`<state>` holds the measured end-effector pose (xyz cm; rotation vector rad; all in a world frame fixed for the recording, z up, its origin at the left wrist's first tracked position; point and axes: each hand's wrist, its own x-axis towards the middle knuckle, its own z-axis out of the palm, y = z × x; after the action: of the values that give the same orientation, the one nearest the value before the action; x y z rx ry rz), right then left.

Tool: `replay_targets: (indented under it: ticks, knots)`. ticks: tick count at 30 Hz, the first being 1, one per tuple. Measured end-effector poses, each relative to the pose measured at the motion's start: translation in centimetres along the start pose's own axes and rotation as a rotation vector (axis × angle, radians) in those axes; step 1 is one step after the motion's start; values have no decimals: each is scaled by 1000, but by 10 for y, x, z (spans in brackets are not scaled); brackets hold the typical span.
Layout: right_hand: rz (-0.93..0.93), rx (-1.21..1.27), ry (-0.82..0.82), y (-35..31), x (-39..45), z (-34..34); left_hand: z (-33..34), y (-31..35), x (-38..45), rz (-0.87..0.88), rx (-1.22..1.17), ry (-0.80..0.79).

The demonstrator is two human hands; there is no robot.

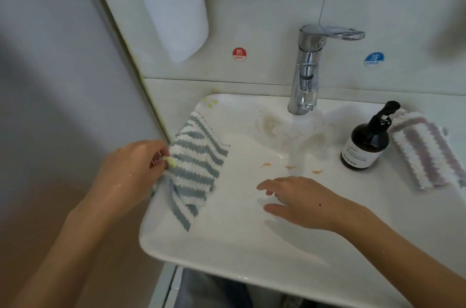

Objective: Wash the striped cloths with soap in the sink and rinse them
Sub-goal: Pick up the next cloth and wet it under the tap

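A blue-and-white striped cloth (194,169) lies draped over the left rim of the white sink (227,244). My left hand (133,171) pinches its edge by a small yellow loop at the rim. My right hand (300,201) hovers flat over the basin with fingers spread, holding nothing. A pink-and-white striped cloth (426,151) lies folded on the right ledge of the sink. Next to it stands a dark pump bottle of soap (365,143). Water runs from the chrome faucet (307,68) into the basin.
A white towel (176,4) hangs on the wall at the upper left. Red hot and blue cold stickers flank the faucet. A wall edge runs close along the sink's left side. Small orange flecks lie in the basin.
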<state>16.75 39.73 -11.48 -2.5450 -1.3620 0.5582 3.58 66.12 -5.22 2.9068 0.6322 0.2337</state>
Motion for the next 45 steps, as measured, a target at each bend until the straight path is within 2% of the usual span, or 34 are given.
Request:
replay_targets:
  ticks: [5, 9, 11, 13, 14, 16, 19, 23, 26, 30, 32, 35, 39, 45]
  knots:
    - [40, 71, 121, 5, -5, -15, -29, 23, 4, 162, -91, 310]
    - [85, 148, 276, 11, -8, -28, -46, 54, 13, 272, -277, 350]
    - [90, 291, 368, 14, -9, -32, -44, 72, 21, 316, -326, 312]
    - [81, 575, 446, 14, -12, -37, -33, 92, 31, 370, -428, 231]
    - [72, 707, 461, 14, -13, -41, -24, 101, 36, 400, -473, 179]
    - [76, 814, 439, 18, -13, -46, -3, 120, 47, 443, -548, 69]
    - [149, 673, 423, 33, -10, -48, 27, 146, 63, 406, -689, -77]
    - [320, 490, 463, 55, -7, -42, 57, 173, 77, 343, -757, -176]
    - [364, 540, 532, 63, -6, -43, 65, 187, 82, 320, -858, -192]
    - [385, 777, 545, 58, -9, -49, 74, 190, 82, 283, -931, -194]
    - [402, 753, 511, 53, -10, -49, 77, 187, 82, 267, -939, -179]
    - [422, 575, 512, 50, -7, -43, 75, 181, 86, 253, -950, -178]
    - [403, 438, 614, 53, -4, -42, 68, 171, 88, 229, -898, -312]
    - [398, 469, 627, 50, -7, -46, 61, 156, 93, 306, -798, -510]
